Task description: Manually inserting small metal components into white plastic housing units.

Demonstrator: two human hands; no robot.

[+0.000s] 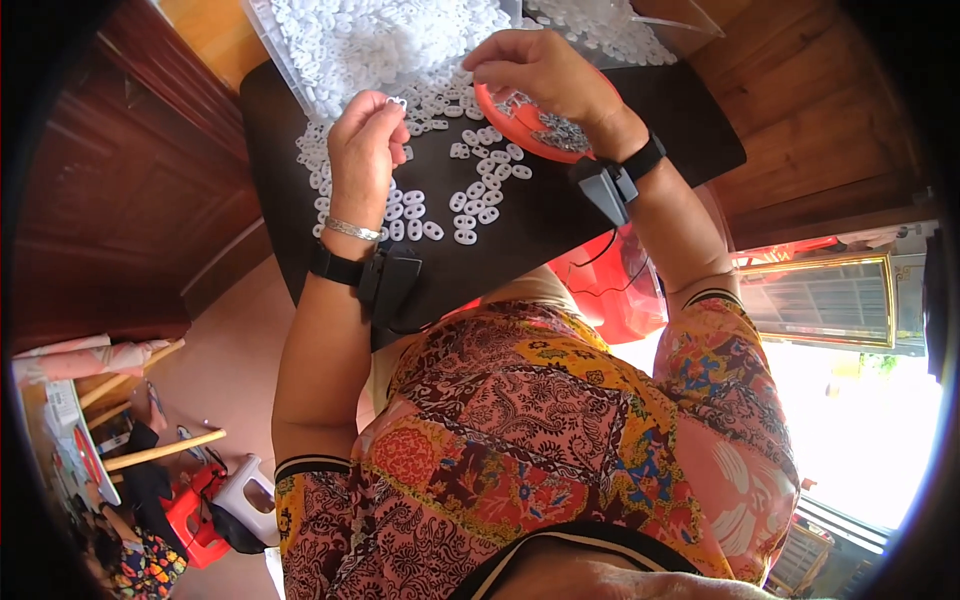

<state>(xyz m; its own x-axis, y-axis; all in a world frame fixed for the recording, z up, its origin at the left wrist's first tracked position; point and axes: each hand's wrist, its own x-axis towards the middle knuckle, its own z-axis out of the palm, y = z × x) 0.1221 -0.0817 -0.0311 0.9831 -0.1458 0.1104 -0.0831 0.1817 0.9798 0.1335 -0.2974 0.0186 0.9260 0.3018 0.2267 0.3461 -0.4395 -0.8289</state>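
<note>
Pinching one small white plastic piece [397, 102] between thumb and fingertips, the left hand [362, 150] holds it up just above the dark desk [560, 215], a little above the centre of the frame. Its grip is pressed together on that piece. The right hand [545, 75], upper middle, hangs curled over the orange dish [520, 125]; whether its fingers hold anything I cannot tell. Loose white pieces [470, 200] lie scattered on the desk between the two wrists, and a clear tray [290, 70] heaped with more sits at the top. The held piece is tiny and smooth, so a slack pinch could likely drop it among the look-alike pieces. The dish sits near the desk's right side under the wrist; a nudge might tip its small grey parts [562, 132] out.
</note>
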